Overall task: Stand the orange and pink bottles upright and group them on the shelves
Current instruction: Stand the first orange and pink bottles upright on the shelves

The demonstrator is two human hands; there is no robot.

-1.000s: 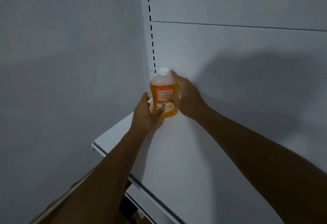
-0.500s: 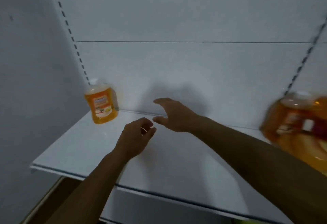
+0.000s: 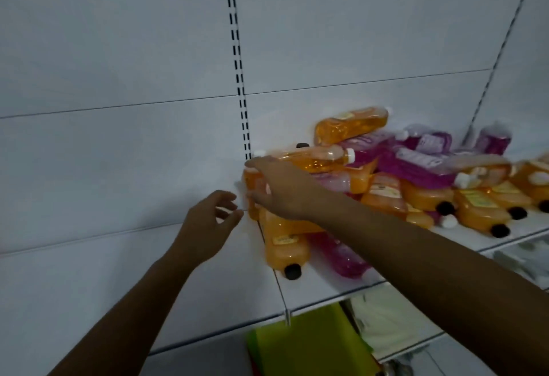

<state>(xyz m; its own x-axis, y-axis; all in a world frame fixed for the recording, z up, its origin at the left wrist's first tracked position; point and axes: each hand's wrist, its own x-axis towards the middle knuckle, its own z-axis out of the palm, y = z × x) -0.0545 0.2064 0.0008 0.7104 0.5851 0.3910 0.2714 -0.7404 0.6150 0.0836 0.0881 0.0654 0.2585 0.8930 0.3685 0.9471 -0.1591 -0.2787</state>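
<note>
A heap of orange bottles [image 3: 383, 191] and pink bottles [image 3: 413, 165] lies tumbled on the right part of the white shelf [image 3: 320, 289]. Most lie on their sides, with black or white caps. At the heap's left end my right hand [image 3: 282, 191] reaches in, its fingers and thumb curled round an orange bottle [image 3: 252, 181] with a white cap. Another orange bottle [image 3: 285, 245] lies below my wrist with its black cap toward me. My left hand [image 3: 211, 218] hovers just left of the heap, fingers loosely curled, holding nothing.
The left shelf board [image 3: 118, 286] lies bare in front of my left arm. A slotted upright [image 3: 237, 78] runs up the back panel. Below the shelf sit a green item [image 3: 297, 346] and pale goods [image 3: 386, 322].
My view has swung right, from the upright orange bottle in the left corner to the heap of bottles. Both hands moved right, and my right hand has closed round an orange bottle.
</note>
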